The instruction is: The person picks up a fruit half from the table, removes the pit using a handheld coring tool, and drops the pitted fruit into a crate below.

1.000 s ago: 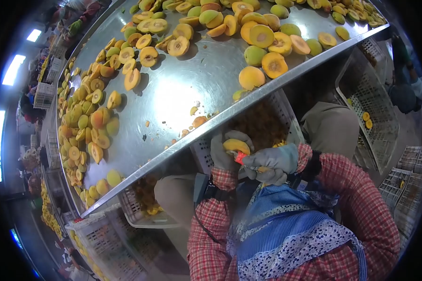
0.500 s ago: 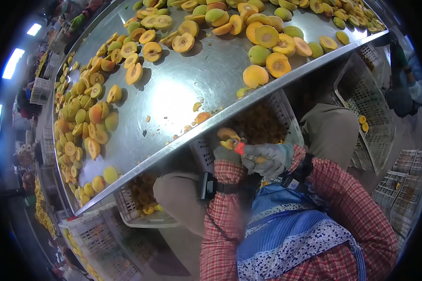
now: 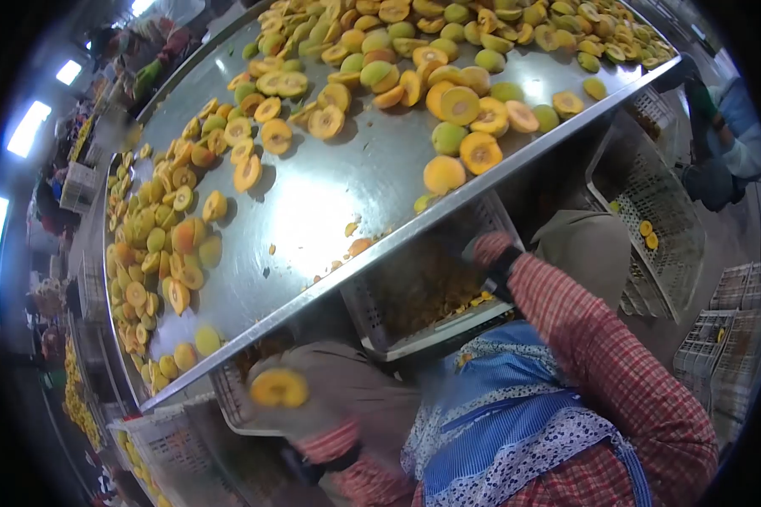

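Note:
My left hand (image 3: pixel 307 419), smeared by motion, is low at the left in front of my knee. Just above it, a peach half (image 3: pixel 279 387) shows its yellow cut face; whether the fingers hold it I cannot tell. My right hand (image 3: pixel 472 247), gloved, reaches close under the front edge of the metal table (image 3: pixel 254 324), above a white crate (image 3: pixel 380 340) of brownish scraps. Most of its fingers are hidden, and no tool shows in it. Many peach halves (image 3: pixel 482 153) lie on the tabletop, cut face up or skin up.
White crates stand around my legs: one at the lower left (image 3: pixel 165 444) and another at the right (image 3: pixel 689 253) with a few yellow pieces inside. Stacked crates (image 3: pixel 727 338) are farther right. A person (image 3: pixel 731 144) is at the right edge. Scraps (image 3: pixel 359 246) lie near the table's edge.
My hands have parted from together over the crate: the left swung down and left near a peach half, the right went up under the table edge. The red-ended tool no longer shows.

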The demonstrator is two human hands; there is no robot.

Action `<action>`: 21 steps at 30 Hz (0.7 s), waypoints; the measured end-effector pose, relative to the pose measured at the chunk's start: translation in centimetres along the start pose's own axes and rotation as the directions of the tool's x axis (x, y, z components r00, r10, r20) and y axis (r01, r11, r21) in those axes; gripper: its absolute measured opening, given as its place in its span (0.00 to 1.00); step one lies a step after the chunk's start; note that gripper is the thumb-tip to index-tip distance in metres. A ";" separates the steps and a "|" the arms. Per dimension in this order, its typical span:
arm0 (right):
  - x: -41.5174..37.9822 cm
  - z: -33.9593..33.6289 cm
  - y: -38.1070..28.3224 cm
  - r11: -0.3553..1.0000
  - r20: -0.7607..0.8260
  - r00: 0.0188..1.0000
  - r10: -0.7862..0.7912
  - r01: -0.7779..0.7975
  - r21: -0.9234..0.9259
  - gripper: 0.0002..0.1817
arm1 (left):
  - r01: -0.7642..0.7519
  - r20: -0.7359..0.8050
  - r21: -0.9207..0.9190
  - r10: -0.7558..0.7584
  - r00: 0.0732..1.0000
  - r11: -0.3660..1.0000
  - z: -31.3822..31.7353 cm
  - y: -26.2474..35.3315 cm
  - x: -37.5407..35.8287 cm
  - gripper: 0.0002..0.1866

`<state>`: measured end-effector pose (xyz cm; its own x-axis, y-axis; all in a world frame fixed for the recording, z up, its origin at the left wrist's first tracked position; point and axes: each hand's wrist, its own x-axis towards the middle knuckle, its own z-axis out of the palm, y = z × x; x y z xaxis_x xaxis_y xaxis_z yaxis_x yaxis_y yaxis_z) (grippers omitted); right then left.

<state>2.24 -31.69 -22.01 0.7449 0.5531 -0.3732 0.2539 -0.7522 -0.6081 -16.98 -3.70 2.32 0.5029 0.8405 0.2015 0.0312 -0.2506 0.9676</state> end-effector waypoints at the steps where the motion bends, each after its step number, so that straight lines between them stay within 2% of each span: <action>1: -1.0 -1.1 -2.7 0.996 0.028 0.999 0.046 -0.044 -0.082 0.17 | -0.235 0.025 0.159 0.234 0.972 0.959 -3.4 -0.9 1.4 0.28; 2: -1.9 -1.7 -4.8 0.992 0.040 0.997 0.060 -0.055 -0.117 0.17 | -0.289 0.029 0.198 0.289 0.957 0.937 -8.8 -5.7 4.6 0.28; 4: -3.6 -2.8 -7.8 0.988 0.069 0.996 0.054 -0.044 -0.146 0.18 | -0.353 0.026 0.217 0.356 0.934 0.910 -13.0 -10.6 9.5 0.29; 8: -7.9 -6.4 -13.6 0.988 0.097 0.995 0.030 -0.015 -0.153 0.20 | -0.151 0.003 0.095 0.152 0.988 0.984 -12.3 -10.4 14.0 0.26; 9: -9.2 -7.5 -15.0 0.994 0.148 0.986 0.073 -0.059 -0.095 0.17 | -0.208 0.019 0.172 0.207 0.978 0.963 -9.8 -8.9 13.9 0.19; 10: -10.2 -8.4 -16.0 0.994 0.203 0.973 0.110 -0.104 -0.038 0.14 | -0.165 0.143 0.057 0.156 0.977 0.985 -6.0 -6.5 13.4 0.17; 11: -11.3 -8.9 -16.4 0.998 0.226 0.974 0.010 0.003 -0.058 0.14 | -0.108 0.270 -0.050 0.117 0.956 0.993 -1.8 -4.0 12.7 0.15; 12: -12.2 -9.2 -16.4 0.991 0.254 0.963 -0.088 0.111 -0.076 0.14 | -0.126 0.434 -0.099 0.157 0.887 0.987 2.6 -1.0 11.5 0.15; 13: -12.7 -9.1 -16.2 0.983 0.265 0.956 -0.127 0.156 -0.092 0.17 | -0.032 0.514 -0.143 0.102 0.852 0.989 7.1 1.1 10.1 0.16; 14: -13.0 -8.6 -15.3 0.984 0.259 0.958 -0.126 0.155 -0.092 0.17 | -0.117 0.624 -0.236 0.243 0.742 0.965 11.5 0.5 10.1 0.17; 15: -12.9 -7.8 -14.2 0.929 0.213 0.937 -0.278 0.318 -0.189 0.16 | -0.346 0.648 -0.282 0.444 0.619 0.895 16.4 -1.3 10.7 0.17; 16: -12.7 -7.6 -13.5 0.839 0.180 0.887 -0.425 0.461 -0.289 0.16 | -0.236 0.796 -0.167 0.273 0.540 0.957 19.8 3.3 8.1 0.19; 17: -13.5 -9.7 -15.4 0.995 0.241 0.967 -0.089 0.073 0.073 0.18 | -0.269 0.826 -0.164 0.282 0.489 0.949 23.2 4.5 6.7 0.21; 18: -13.1 -9.3 -14.6 0.995 0.235 0.968 -0.083 0.066 0.081 0.18 | -0.217 0.851 -0.280 0.347 0.395 0.935 26.9 4.1 5.9 0.23; 20: -12.2 -7.7 -12.7 0.987 0.190 0.969 -0.161 0.163 0.008 0.19 | -0.522 0.842 -0.202 0.420 0.340 0.828 32.2 3.4 3.7 0.27; 21: -12.3 -7.7 -12.4 0.988 0.188 0.970 -0.156 0.156 0.011 0.19 | -0.519 0.845 -0.205 0.418 0.334 0.830 33.5 3.7 2.6 0.27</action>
<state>-5.29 -31.93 -4.51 0.5665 0.7210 -0.3991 0.3603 -0.6522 -0.6669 13.42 -18.55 1.28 0.9107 -0.2294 0.3435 -0.4125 -0.5458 0.7293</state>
